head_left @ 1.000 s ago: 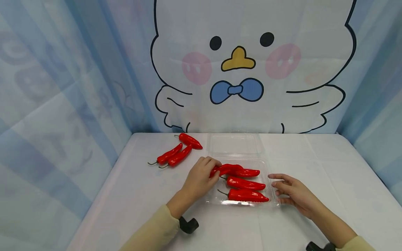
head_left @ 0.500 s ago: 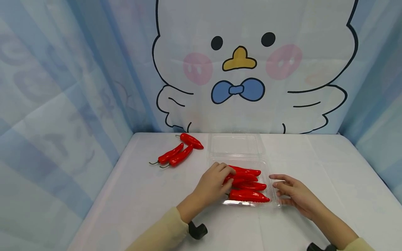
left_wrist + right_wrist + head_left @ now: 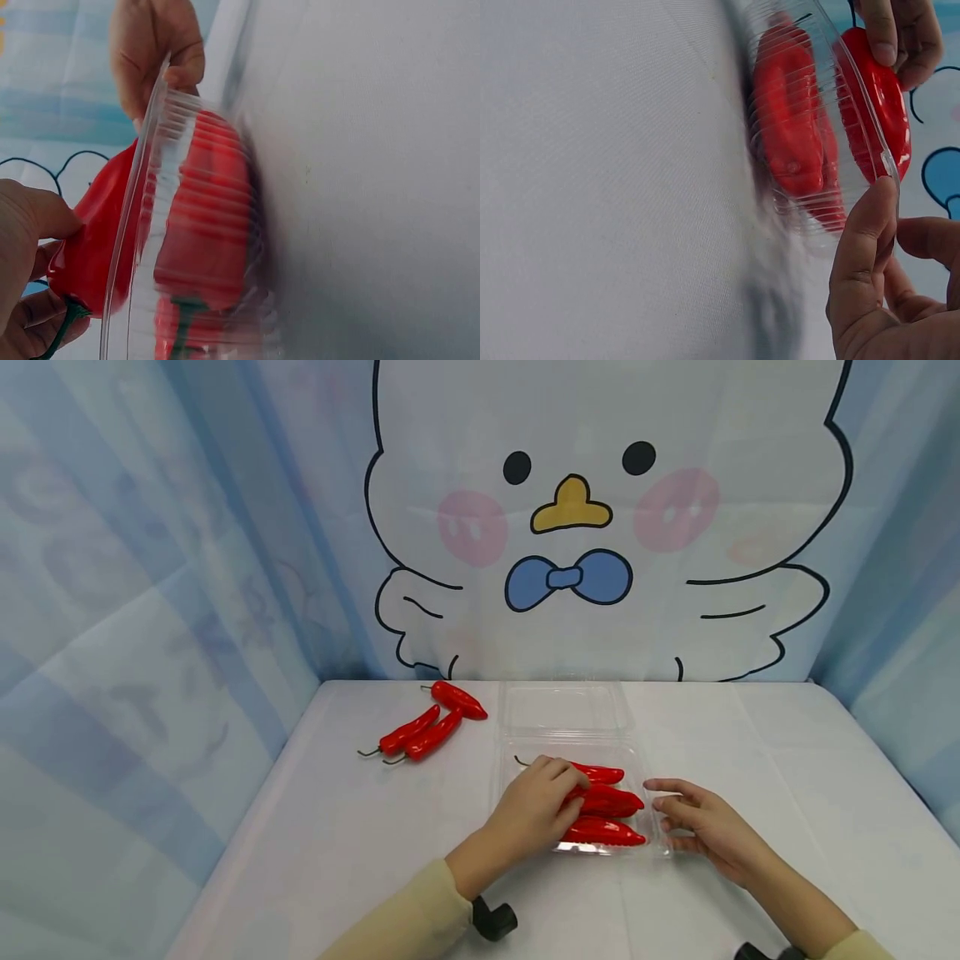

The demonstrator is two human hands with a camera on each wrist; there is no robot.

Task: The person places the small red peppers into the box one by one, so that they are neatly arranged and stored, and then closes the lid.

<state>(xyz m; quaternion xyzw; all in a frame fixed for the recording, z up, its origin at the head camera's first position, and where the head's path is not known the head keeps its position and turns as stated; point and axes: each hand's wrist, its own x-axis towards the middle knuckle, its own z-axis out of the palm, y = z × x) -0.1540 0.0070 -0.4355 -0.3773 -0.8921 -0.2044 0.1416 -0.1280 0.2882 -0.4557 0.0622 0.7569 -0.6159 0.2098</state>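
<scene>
My left hand [image 3: 528,806] holds a red chili pepper [image 3: 94,225] by its stem end, over the near part of a clear plastic clamshell box [image 3: 566,747]. The pepper is above the box's rim in both wrist views, its green stem hanging down beside my fingers in the left one. Inside the box lie other red peppers [image 3: 787,112], partly hidden by my left hand in the head view. At the box's right edge, my right hand [image 3: 708,827] pinches the rim between thumb and fingers.
Three more red chili peppers [image 3: 427,727] lie on the white table [image 3: 315,835], left of the box. Behind the box its clear lid [image 3: 564,708] is folded back. A printed curtain [image 3: 570,635] stands along the table's back edge.
My left hand has carried the pepper right and toward the near side, from the box's left edge to over the peppers inside. My right hand has stayed at the rim.
</scene>
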